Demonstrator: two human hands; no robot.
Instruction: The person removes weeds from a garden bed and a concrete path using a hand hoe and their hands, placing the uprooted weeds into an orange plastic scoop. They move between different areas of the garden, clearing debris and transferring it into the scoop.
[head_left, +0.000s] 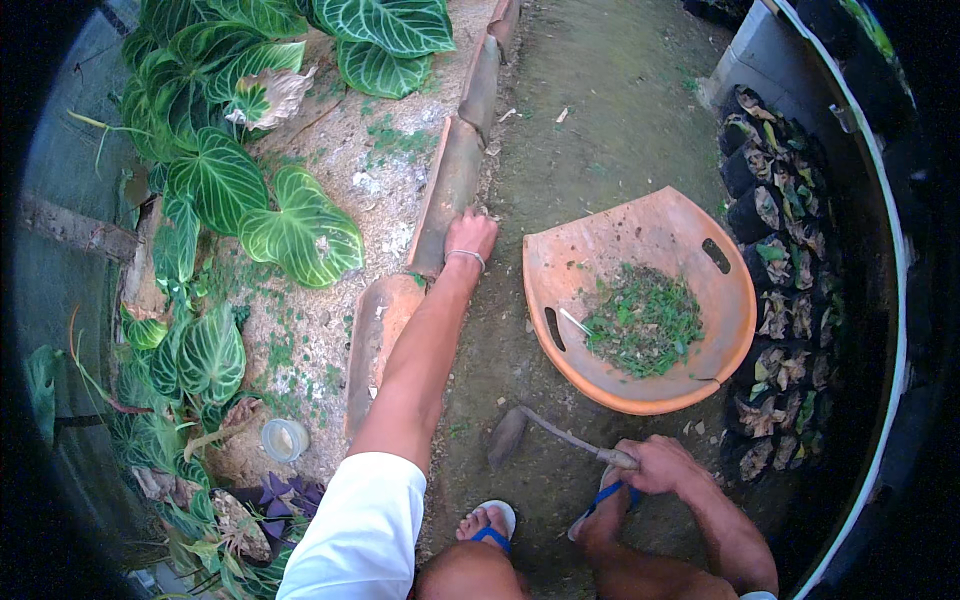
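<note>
My right hand (660, 463) grips the wooden handle of a small hand hoe (564, 433). Its thin bent metal neck runs left to a broad, soil-coloured blade near the ground. My left hand (471, 234), a cord around its wrist, reaches forward to the right side of a curved clay roof tile (446, 180). Its fingers are curled downward, and their tips are hidden. Right of it, on the ground, lies an orange plastic scoop basket (720, 300) with two slotted handholds. Pulled green weeds (646, 322) mixed with dry bits are heaped in it.
Clay tiles edge a pale planting bed (390, 187) with large white-veined leaves (217, 180) and small weeds. A clear plastic cup (285, 440) sits in the bed. Black plant bags (776, 300) with withered leaves line the right. Below are my feet in blue-strapped flip-flops (495, 529).
</note>
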